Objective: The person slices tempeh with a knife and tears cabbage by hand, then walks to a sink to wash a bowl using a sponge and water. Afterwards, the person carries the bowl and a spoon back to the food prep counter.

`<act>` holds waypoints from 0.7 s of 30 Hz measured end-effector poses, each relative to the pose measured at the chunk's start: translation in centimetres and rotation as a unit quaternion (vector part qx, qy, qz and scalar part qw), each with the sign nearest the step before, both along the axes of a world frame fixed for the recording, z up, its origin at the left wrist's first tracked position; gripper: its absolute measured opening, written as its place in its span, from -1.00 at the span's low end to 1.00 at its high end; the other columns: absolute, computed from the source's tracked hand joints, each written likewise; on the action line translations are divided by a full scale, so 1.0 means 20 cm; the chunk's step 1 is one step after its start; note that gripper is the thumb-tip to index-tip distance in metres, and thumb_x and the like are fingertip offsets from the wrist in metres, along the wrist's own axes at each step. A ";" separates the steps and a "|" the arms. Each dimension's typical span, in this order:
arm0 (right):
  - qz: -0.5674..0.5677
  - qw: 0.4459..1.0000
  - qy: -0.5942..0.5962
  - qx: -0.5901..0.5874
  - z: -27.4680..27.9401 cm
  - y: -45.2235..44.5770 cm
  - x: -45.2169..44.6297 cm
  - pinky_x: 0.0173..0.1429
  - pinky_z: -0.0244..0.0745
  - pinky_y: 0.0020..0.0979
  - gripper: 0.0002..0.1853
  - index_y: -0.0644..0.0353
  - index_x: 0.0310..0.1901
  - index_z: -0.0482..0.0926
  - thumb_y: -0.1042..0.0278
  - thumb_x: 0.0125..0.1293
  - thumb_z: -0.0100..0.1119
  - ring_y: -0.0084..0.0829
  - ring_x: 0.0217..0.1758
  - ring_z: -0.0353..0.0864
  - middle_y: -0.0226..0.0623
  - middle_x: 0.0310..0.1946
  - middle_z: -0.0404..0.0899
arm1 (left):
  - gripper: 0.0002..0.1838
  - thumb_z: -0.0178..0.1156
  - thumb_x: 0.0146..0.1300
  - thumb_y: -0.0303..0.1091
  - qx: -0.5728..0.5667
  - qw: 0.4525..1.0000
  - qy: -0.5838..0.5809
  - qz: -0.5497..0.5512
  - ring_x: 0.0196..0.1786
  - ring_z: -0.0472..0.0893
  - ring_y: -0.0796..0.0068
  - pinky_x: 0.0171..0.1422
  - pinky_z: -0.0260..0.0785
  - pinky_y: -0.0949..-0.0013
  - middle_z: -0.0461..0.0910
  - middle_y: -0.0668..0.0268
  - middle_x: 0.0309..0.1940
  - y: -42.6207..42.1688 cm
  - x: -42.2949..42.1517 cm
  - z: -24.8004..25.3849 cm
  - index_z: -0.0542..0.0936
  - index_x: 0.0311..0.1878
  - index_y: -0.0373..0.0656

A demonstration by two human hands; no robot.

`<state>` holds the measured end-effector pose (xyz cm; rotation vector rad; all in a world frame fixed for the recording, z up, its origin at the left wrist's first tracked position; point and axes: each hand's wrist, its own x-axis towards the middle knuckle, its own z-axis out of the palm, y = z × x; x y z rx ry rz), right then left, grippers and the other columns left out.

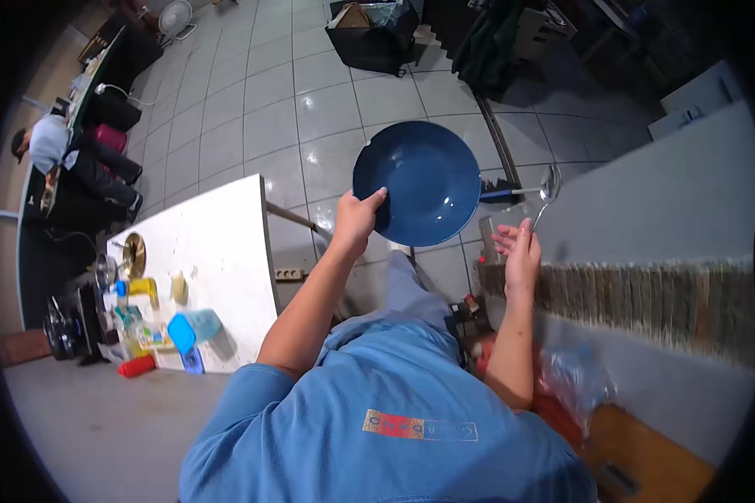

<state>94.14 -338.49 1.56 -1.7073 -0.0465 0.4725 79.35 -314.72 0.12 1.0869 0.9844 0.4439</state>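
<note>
My left hand (pixel 358 222) grips a wide dark-blue bowl (pixel 419 180) by its near-left edge. The thumb lies over the rim and the other fingers are hidden beneath. Light glints off the smooth inside, and no food shows in it. To the right, my right hand (pixel 520 254) is raised with a shiny metal spoon (pixel 549 186) between thumb and fingers, its head pointing away from me. Between bowl and spoon runs a blue handle (pixel 498 194) with a thin metal shaft; whether it is touched by either hand I cannot tell.
A white table (pixel 214 239) on the left carries a light-blue container (pixel 195 327), a yellow bottle (pixel 143 287) and a red-capped item (pixel 137 365). A grey wall ledge (pixel 646 197) runs along the right. Ahead on the tiled floor sits a black bin (pixel 373 42). Another person (pixel 67 151) works at a far-left counter.
</note>
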 end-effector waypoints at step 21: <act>0.235 0.968 -0.064 0.067 0.05 2.69 1.32 -0.11 0.45 -0.48 -0.44 0.27 -0.26 0.60 -0.04 0.59 -0.27 -0.52 -0.21 0.65 -0.28 -0.32 0.68 | -0.81 0.17 0.35 -0.42 -0.048 0.975 -0.037 0.214 -0.41 0.64 0.50 -0.45 0.43 0.44 0.66 0.21 -0.31 2.49 0.66 -0.06 0.55 -0.08 -0.35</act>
